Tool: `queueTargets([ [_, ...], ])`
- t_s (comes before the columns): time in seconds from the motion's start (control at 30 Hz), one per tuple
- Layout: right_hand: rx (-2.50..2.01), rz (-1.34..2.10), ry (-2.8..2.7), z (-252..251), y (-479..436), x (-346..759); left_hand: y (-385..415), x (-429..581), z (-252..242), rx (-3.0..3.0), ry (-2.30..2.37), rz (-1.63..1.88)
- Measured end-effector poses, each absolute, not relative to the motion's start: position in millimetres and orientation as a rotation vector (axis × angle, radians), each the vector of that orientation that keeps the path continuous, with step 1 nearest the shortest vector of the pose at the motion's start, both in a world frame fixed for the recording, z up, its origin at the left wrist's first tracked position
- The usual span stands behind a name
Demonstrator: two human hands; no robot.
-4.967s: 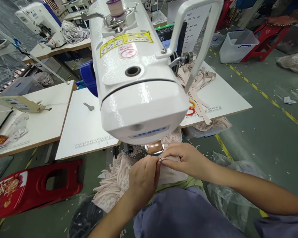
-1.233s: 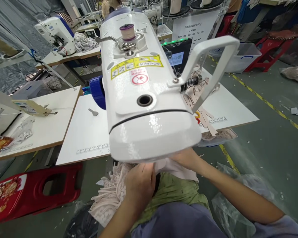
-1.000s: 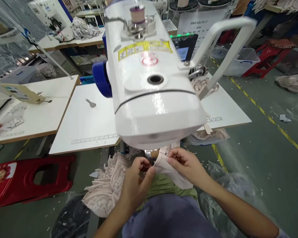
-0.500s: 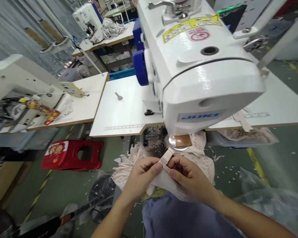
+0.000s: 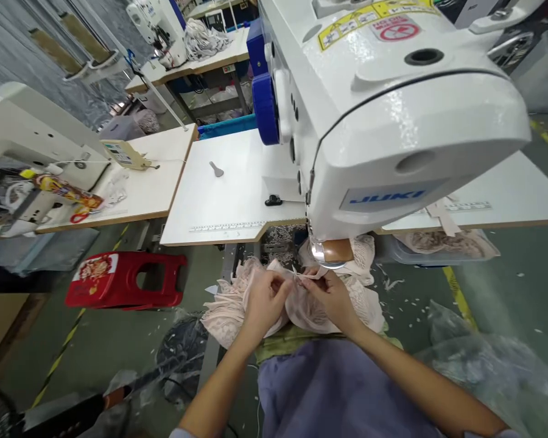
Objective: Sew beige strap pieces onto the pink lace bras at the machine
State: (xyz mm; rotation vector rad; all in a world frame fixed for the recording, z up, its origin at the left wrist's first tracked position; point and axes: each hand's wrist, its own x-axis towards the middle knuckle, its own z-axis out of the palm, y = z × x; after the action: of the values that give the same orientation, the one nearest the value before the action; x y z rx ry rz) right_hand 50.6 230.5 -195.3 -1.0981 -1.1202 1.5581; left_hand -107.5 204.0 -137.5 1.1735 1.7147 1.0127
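A pale pink lace garment hangs between my two hands, just in front of the white sewing machine head. My left hand pinches its edge on the left, thumb against fingers. On the right, my right hand grips a narrow band of the same garment, fingers closed. The hands are a short distance apart, below the machine's metal and brown guard. More pale pink lace pieces are heaped to the left of my left hand, and others lie right of my right hand.
The white table carries a grey tool. A second sewing machine stands at the left. On the floor lies a red stool. A plastic bin with fabric sits below the table's right part; clear plastic bags lie at lower right.
Both hands have moved slightly up toward the machine. The garment's strap no longer points upward between them; its edge now stretches sideways, with the lace cups showing below. The view has shifted closer to the machine.
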Motion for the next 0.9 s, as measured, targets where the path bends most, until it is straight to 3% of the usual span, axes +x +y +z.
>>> queueTargets([
  [0.13, -1.063, 1.113, -1.61, -209, 230, 67, 211, -79, -175, 1.072, 1.518, 0.988],
  [0.23, -1.078, 1.012, -1.878, -203, 228, 84, 212, -71, -184, 1.028, 1.49, 1.045],
  [0.47, -1.232, 0.641, -2.074, -190, 236, 101, 208, -69, -159, 1.043, 1.427, 1.002],
  [0.67, -1.047, 0.275, -2.068, -178, 244, 93, 208, -65, -146, 1.092, 1.475, 0.902],
  [0.9, -0.948, 0.347, -2.006, -194, 239, 95, 211, -58, -155, 1.164, 1.547, 0.881],
])
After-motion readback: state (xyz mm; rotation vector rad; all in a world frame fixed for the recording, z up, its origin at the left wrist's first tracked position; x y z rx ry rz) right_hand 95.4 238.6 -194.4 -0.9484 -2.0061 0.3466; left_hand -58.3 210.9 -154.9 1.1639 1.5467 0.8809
